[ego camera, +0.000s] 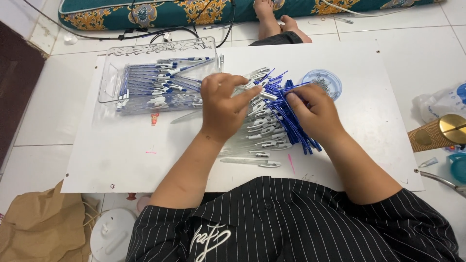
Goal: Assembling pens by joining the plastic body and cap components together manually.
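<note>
White tiled floor carries a low white desk (121, 165). Left hand (221, 104) pinches a clear pen barrel (252, 87) beside the pen tray (109, 82); right hand (315, 114), fingers pressed together, presses on blue refills (291, 126). Crowded heaps could roll off.

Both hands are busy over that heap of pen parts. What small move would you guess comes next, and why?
Probably the right hand lifts one blue refill from the heap and brings it to the clear barrel in the left hand. The right fingertips rest on the refills, the left grip holds a barrel, and the clear tray already holds finished pens.
</note>
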